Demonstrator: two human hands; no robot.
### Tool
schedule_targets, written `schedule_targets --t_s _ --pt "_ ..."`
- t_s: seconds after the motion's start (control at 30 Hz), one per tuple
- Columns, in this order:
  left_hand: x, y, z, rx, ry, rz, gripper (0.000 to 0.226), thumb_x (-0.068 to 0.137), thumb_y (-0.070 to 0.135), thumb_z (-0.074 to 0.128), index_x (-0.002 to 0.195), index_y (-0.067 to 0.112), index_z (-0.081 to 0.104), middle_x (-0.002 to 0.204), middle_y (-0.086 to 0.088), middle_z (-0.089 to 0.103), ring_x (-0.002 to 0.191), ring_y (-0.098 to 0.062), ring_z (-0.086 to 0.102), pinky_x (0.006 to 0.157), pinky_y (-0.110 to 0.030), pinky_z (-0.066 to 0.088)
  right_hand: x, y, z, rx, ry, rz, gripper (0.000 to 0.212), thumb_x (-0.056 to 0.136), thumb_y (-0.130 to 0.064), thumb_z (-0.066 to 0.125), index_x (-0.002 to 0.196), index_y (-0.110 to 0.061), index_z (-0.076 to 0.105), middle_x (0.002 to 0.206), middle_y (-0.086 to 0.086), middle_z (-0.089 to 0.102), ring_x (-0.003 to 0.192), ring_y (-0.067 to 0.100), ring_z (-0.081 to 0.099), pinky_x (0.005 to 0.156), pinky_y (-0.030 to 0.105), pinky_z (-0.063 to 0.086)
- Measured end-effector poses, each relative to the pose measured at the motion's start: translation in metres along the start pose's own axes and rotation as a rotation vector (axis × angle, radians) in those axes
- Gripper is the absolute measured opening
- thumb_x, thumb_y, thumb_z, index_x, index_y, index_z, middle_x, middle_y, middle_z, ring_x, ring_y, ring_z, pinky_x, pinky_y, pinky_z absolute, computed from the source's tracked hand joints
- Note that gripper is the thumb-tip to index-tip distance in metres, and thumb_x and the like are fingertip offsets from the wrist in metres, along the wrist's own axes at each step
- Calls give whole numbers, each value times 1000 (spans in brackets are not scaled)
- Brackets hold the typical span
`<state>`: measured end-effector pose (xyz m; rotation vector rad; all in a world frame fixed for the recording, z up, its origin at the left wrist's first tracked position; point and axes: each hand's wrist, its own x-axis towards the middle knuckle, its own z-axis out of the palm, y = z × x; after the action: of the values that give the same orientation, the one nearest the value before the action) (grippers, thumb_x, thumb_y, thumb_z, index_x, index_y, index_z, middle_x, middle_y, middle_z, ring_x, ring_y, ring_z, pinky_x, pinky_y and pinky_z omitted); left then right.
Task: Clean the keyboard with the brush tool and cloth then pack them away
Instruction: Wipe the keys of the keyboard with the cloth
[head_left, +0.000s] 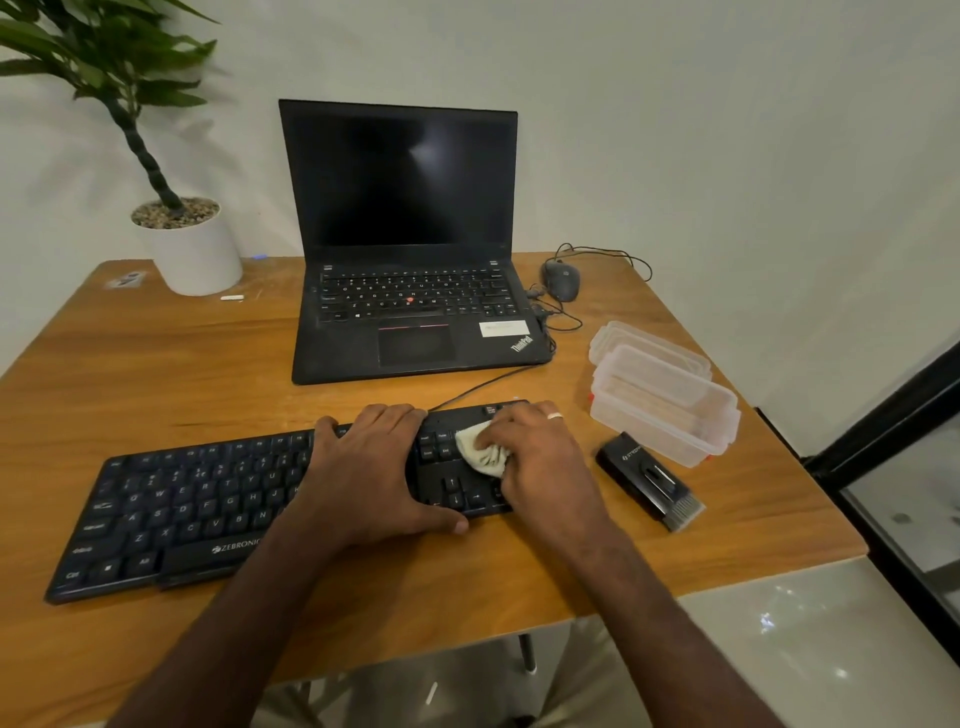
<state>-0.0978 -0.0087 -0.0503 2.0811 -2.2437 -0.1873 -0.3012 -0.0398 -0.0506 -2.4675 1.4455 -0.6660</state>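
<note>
My right hand (535, 457) has its fingers (498, 434) curled round a bunched pale cloth (483, 452), pressing it onto the keys at the right end of the black keyboard (208, 509). My left hand (374, 473) lies flat across the keyboard just left of the cloth, fingers straight over the far edge, thumb along the near edge; it grips nothing. A ring (555, 415) sits on one right finger.

The keyboard lies on the wooden tabletop (156, 364), slanted, its left end nearer to me. Just right of the keyboard lies the black brush tool (647, 480), bristles toward me, untouched. Beyond the brush tool, right of the keyboard, stands a clear plastic container (665, 410), its lid (649, 345) behind it. Behind the keyboard: an open laptop (405, 239), screen dark. Right of the laptop, a corded mouse (561, 280). Far left behind the keyboard, a potted plant (182, 244).
</note>
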Motion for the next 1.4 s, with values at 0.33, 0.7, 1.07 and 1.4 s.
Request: schedule_targets --t_s 0.33,0.7,1.07,1.4 --pt "0 -1 0 -4 -9 0 138 42 107 38 154 28 21 157 11 29 142 -11 25 110 -55 24 -6 16 -11 -16 97 85 30 89 -4 67 112 -20 76 119 0 70 114 21 56 99 40 51" --pt "-1 -4 0 -4 -12 1 137 42 107 37 153 29 20 158 11 29 142 -11 24 110 -54 25 -53 25 -3 51 187 11 39 70 11 73 95 -18 77 107 -3 69 108 19 53 86 34 52" --pt "2 -8 -4 45 -28 31 128 49 102 43 153 30 22 157 12 31 141 -11 27 106 -52 29 -75 -18 25 40 112 -195 31 74 -10 72 103 -20 79 110 -9 67 103 14 43 74 25 53" --pt "2 -8 -7 11 -87 8 142 37 105 48 154 30 20 159 10 28 143 -13 24 110 -53 25 -81 23 8 -103 195 -94 37 67 -4 67 100 -16 82 103 -4 73 98 20 52 77 32 55"
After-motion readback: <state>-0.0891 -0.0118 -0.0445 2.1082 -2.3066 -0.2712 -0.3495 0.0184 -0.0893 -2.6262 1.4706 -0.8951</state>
